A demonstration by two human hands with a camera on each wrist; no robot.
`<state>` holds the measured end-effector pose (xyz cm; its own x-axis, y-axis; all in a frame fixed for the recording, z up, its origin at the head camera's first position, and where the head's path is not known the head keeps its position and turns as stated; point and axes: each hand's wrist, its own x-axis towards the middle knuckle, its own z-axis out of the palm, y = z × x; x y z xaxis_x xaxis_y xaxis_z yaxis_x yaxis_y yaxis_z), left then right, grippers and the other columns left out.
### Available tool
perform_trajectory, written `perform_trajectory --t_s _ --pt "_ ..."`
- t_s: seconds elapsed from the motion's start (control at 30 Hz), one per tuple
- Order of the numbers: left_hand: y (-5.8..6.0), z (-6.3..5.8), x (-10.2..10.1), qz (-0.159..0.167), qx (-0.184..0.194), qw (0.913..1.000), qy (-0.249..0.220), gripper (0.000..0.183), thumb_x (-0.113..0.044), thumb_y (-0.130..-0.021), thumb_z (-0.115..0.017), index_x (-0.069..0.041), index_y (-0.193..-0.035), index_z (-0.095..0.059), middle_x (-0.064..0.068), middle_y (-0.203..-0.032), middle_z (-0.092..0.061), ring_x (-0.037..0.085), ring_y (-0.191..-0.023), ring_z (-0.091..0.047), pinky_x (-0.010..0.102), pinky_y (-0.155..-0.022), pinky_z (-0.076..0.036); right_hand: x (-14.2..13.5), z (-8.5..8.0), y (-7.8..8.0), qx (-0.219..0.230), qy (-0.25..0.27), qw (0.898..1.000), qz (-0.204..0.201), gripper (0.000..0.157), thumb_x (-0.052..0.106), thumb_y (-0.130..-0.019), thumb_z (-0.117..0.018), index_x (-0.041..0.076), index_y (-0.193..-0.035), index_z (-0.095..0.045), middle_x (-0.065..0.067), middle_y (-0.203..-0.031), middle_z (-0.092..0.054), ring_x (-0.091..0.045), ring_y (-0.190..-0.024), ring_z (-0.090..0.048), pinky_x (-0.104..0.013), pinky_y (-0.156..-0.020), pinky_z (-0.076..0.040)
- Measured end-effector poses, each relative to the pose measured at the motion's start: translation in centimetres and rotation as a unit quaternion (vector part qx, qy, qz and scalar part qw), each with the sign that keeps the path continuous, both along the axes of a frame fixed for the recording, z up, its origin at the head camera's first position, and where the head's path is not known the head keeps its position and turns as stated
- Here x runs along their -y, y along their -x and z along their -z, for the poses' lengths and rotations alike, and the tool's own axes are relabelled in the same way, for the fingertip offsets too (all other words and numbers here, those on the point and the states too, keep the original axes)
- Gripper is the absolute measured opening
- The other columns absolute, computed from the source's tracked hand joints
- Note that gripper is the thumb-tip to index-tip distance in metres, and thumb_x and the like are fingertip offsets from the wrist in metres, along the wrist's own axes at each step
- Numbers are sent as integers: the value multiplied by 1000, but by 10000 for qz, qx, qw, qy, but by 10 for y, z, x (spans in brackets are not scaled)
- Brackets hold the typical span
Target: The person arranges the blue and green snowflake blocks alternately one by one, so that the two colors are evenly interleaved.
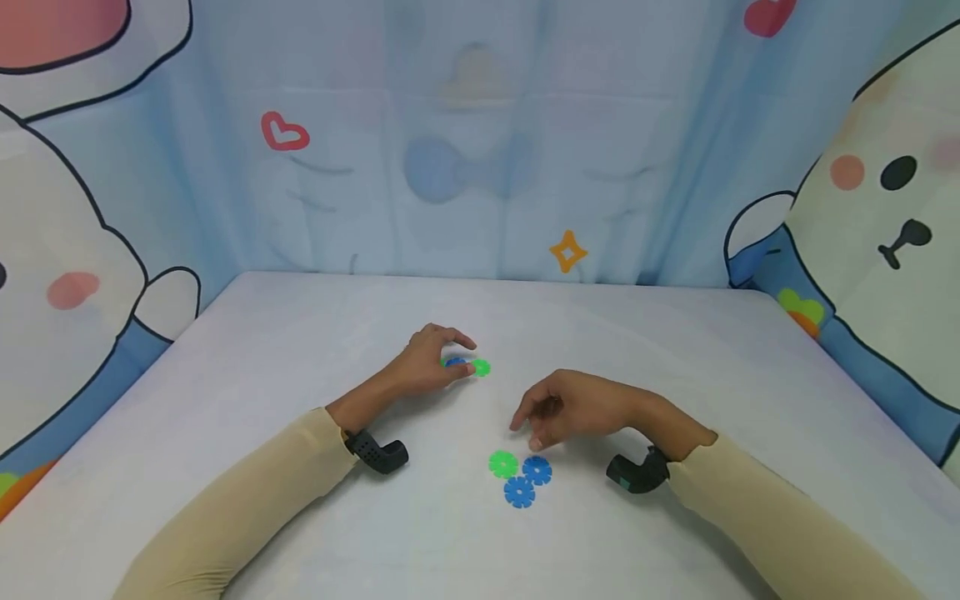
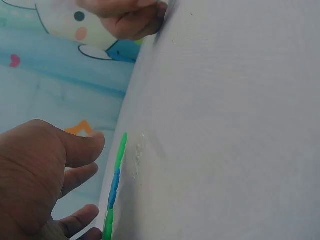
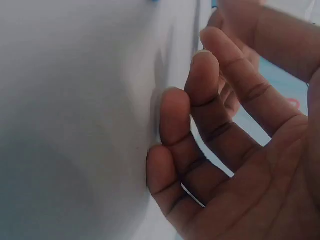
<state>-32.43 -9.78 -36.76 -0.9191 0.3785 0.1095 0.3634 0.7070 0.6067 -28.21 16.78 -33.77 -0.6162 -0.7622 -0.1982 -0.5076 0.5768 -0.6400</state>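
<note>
My left hand (image 1: 429, 362) is over the far middle of the table, thumb and fingers spread apart. Under it lies a row of notched plastic discs, with a green disc (image 1: 482, 367) at its right end and a blue disc (image 1: 455, 362) beside it. In the left wrist view the row runs green, blue disc (image 2: 114, 189), green, a gap apart from the thumb. My right hand (image 1: 581, 406) hovers with loosely bent fingers (image 3: 175, 117) and holds nothing. Just below it lie a green notched disc (image 1: 503, 464) and two blue notched discs (image 1: 537, 470), close together.
A white cloth covers the table (image 1: 337, 517). Behind it hangs a light blue curtain (image 1: 480, 183) with cartoon animals, hearts and a star. Dark wrist devices (image 1: 378, 452) sit on both forearms, below beige sleeves (image 1: 262, 492).
</note>
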Motion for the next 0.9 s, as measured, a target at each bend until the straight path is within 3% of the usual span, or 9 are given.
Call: perform_trajectory --t_s 0.13,0.3,0.9 --pt "1 2 -6 -17 -88 9996 254 34 -33 -91 -69 -22 -123 -66 13 -143 -49 39 -135 -41 58 -108 -34 -9 4 -12 -143 -281 9995 -12 28 38 -80 -81 32 -106 -70 10 -89 -64 -9 -86 -58 -23 -79 -46" --pt "2 4 -8 -73 -179 9986 486 34 -36 -90 -70 -24 -122 -67 12 -144 -48 39 -135 -40 60 -108 -31 -12 8 -23 -455 -256 9986 16 36 44 -76 -83 34 -108 -68 12 -92 -61 -9 -93 -55 -24 -87 -44" --pt "-6 6 -4 -44 -372 9983 443 31 -37 -93 -67 -23 -121 -65 15 -144 -43 39 -135 -36 60 -110 -24 -6 10 -30 -677 -51 9977 -15 32 38 -74 -85 29 -98 -66 11 -93 -60 -8 -92 -54 -24 -84 -46"
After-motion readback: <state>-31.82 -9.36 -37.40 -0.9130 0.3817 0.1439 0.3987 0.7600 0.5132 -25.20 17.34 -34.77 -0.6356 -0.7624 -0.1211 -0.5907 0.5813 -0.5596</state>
